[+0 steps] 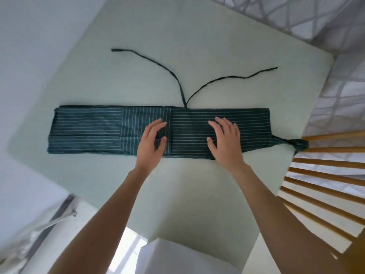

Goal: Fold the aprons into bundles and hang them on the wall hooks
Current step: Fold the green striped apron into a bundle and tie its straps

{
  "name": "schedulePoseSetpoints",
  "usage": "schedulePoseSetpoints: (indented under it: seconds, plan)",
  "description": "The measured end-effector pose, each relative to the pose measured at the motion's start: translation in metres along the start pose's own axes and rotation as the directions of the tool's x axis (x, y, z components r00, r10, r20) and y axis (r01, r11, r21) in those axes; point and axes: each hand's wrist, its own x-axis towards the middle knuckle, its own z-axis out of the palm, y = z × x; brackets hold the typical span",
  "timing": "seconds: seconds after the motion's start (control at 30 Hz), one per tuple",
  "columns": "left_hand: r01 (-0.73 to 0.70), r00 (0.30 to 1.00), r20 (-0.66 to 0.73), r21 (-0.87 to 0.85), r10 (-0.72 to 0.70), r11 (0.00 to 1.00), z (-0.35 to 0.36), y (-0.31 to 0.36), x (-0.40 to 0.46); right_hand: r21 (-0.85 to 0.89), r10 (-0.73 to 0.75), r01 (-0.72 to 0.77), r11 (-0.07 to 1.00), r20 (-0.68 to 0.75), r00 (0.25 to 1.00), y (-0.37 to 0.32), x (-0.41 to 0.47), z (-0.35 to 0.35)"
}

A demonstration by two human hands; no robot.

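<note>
Head view — striped apron [217, 131] folded lengthwise, long axis left–right, both hands' fingers [223, 125] flat on it.

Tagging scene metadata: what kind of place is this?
Probably a home room, maybe a dining area. A pale table carries the folded striped apron, a wooden slatted chair stands at its right, and a patterned rug or fabric lies beyond. No wall hooks in view.

Bare surface [177, 36] lies open beyond and before the folded apron [197, 131]; its two ties [162, 66] trail across the far side, and a slatted chair [325, 175] crowds the right edge.
</note>
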Motion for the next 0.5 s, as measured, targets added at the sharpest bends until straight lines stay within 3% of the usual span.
schedulePoseSetpoints:
  seconds: [0.17, 0.27, 0.33, 0.5]
  plan:
    - [0.267, 0.929, -0.303, 0.154, -0.212, 0.951, -0.082, -0.064, -0.043, 0.147, -0.282, 0.27, 0.951, 0.068, 0.957, -0.115, 0.009, 0.048]
    - [0.452, 0.876, -0.287, 0.204, -0.388, 0.868, -0.127, -0.103, -0.054, 0.224, -0.386, 0.343, 0.912, 0.191, 0.903, -0.171, 0.02, 0.077]
    - [0.545, 0.837, -0.22, 0.248, -0.501, 0.801, -0.151, -0.125, -0.054, 0.232, -0.384, 0.33, 0.915, 0.249, 0.889, -0.194, 0.027, 0.091]
    - [0.486, 0.874, -0.212, 0.376, -0.438, 0.789, -0.188, -0.156, -0.045, -0.069, -0.207, 0.245, 0.967, 0.342, 0.916, -0.196, 0.028, 0.109]
